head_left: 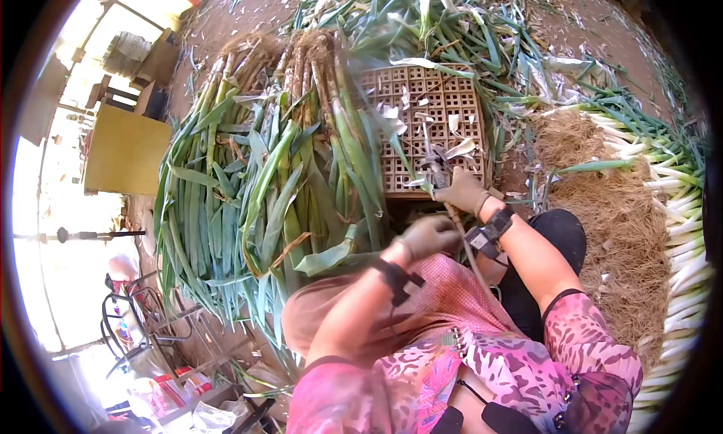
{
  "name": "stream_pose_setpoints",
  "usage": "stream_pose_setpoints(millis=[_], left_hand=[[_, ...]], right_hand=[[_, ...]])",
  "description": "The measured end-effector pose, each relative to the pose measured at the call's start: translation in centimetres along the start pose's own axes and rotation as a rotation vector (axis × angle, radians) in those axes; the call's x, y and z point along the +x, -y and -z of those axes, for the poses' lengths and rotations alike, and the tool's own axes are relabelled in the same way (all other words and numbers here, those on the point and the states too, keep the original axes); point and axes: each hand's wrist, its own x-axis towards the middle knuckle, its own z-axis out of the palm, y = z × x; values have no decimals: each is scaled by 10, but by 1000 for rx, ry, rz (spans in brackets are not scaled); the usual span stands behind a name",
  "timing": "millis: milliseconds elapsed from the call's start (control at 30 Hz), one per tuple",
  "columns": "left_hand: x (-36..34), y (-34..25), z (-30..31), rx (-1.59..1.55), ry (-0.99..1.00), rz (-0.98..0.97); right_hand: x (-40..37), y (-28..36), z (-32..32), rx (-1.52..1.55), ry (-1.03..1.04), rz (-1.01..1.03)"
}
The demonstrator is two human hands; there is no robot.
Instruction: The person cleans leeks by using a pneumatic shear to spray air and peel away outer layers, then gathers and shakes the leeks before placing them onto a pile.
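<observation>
My right hand point(465, 191), in a brownish glove, is closed around an air gun point(436, 164) with a thin nozzle. A hose point(468, 246) runs from it down past my lap. Below and to the left, my left hand point(429, 238), also gloved, hangs over my thigh, blurred by motion; its fingers are not clear. Under the air gun's nozzle lies a brown plastic crate point(392, 159) with a grid top, strewn with white peelings. A large heap of unpeeled long green onions point(279, 178), roots away from me, is left of the crate.
Peeled green onions point(685, 272) with white stems lie in a row at the far right, beside a mass of cut roots point(614, 230). Loose leaves point(452, 19) cover the ground beyond the crate. A yellow panel point(128, 151) and metal frames point(128, 321) stand at left.
</observation>
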Motion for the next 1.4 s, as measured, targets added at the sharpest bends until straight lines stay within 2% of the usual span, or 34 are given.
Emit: stream_pose_setpoints(millis=[33,100,133,200,300,400,467,567,633,667,733,767,800,867,933,967,1100,1200,1300,1400], left_hand=[[8,14,34,233,-189,-71],[11,-8,94,437,-819,1],[7,-32,119,613,-970,264],[21,27,175,530,-1099,300],[39,2,168,769,-1035,496],[48,-21,133,504,-855,421],[73,4,97,463,-850,310],[80,39,84,288,-846,286],[67,62,95,-24,-737,177],[65,82,98,-194,-670,111],[48,61,82,-264,-574,-16],[33,35,69,-310,-504,15],[36,56,60,-238,-435,-4],[37,75,49,-148,-431,89],[41,86,48,-236,-490,42],[39,80,50,-391,-427,89],[39,70,57,-252,-539,124],[43,75,50,-270,-541,109],[37,61,44,-308,-578,106],[41,77,48,-307,-596,101]], right_hand=[[2,-8,1,12,-50,40],[-6,-14,12,13,56,-7],[-10,-17,17,9,106,-26],[-8,-36,6,-21,90,-26],[-12,-37,-5,-71,54,-131],[-21,-17,0,-127,54,-202],[-22,-13,-8,-200,-4,-198],[-22,-23,-18,-316,-120,-167],[-32,-13,-13,-383,-141,-148],[-32,-12,-13,-268,-135,-113],[-36,-18,-12,-42,-117,-52],[-39,-18,-7,81,-82,15],[-49,-11,-2,92,-82,63],[-79,3,3,112,-87,141],[-116,-1,0,69,-49,218],[-134,-6,-4,48,17,196],[-184,-10,-4,-29,200,111],[-185,-16,-10,-77,38,179],[-165,-14,-12,-79,8,177],[-127,-14,-17,-86,-32,158]])
